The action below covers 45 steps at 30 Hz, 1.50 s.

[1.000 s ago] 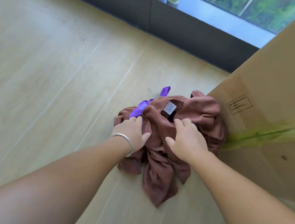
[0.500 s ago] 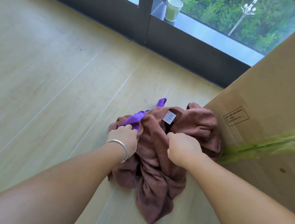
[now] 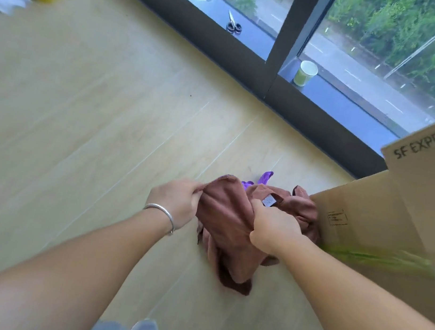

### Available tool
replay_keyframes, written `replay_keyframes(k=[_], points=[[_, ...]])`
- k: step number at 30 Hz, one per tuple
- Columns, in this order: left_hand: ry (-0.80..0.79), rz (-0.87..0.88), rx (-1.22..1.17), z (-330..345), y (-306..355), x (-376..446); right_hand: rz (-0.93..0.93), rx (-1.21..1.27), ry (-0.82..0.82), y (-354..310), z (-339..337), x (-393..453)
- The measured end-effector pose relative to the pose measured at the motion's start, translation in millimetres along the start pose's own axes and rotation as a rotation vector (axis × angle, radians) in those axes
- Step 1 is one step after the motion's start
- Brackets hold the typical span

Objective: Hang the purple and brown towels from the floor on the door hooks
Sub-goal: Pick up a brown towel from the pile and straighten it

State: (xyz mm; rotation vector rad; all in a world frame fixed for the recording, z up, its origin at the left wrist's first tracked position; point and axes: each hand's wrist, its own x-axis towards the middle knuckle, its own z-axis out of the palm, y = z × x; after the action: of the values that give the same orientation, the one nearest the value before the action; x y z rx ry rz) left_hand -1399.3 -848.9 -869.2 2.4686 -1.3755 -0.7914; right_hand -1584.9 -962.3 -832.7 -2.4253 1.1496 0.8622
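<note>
While the cardboard box (image 3: 387, 222) stands just right of the right hand (image 3: 274, 228), lift straight up, clear of it. Both hands pinch the brown towel (image 3: 225, 230): the left hand (image 3: 177, 201) grips one edge, the right a fold near the label (image 3: 269, 200). Beyond both hands the purple towel (image 3: 265, 177) peeks out, seemingly tangled underneath, so shake the two apart over the floor (image 3: 75, 131).

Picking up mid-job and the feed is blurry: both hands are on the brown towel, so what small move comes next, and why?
Probably lift the brown towel straight up. The left hand and right hand each grip a bunch of it, but its lower end sags by the floor, and the purple towel peeks out behind it, ungripped.
</note>
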Motion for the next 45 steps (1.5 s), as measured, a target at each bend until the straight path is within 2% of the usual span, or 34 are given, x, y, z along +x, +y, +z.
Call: replay_keyframes(k=[6,14,20,24,28,31,32,34,38,41,45], points=[[0.191,-0.066,-0.102,-121.2,-33.1,-58.2,-0.128,-0.006,-0.004,-84.9,-88.5,-40.8],[0.474,-0.172,-0.167,-265.5,-114.1,-141.0,-0.346,0.047,0.035,-231.2,-181.2,-80.6],[0.7,-0.255,-0.185,-355.3,-162.1,-207.7,-0.491,0.021,0.052,-342.1,-215.4,-115.1],[0.687,-0.295,-0.114,-382.5,-177.3,-251.1,-0.496,-0.059,-0.013,-385.8,-213.5,-138.2],[0.599,-0.205,-0.001,-360.9,-165.1,-282.8,-0.554,-0.147,0.02,-383.3,-194.7,-151.9],[0.595,-0.102,0.049,-322.8,-147.4,-291.9,-0.526,-0.206,0.003,-363.6,-178.1,-150.5],[0.54,-0.112,0.077,-306.7,-141.4,-292.2,-0.514,-0.223,-0.004,-354.8,-171.2,-148.7],[0.376,-0.184,0.099,-268.6,-127.1,-292.1,-0.493,-0.256,-0.032,-333.7,-153.6,-145.0],[0.174,-0.371,0.058,-188.1,-108.4,-302.5,-0.454,-0.34,-0.103,-295.4,-107.0,-134.5],[-0.007,-0.491,0.062,-136.9,-116.5,-330.2,-0.453,-0.397,-0.149,-280.7,-69.1,-132.2],[-0.141,-0.64,0.066,-78.4,-147.5,-373.5,-0.531,-0.431,-0.191,-275.0,-13.3,-132.1]])
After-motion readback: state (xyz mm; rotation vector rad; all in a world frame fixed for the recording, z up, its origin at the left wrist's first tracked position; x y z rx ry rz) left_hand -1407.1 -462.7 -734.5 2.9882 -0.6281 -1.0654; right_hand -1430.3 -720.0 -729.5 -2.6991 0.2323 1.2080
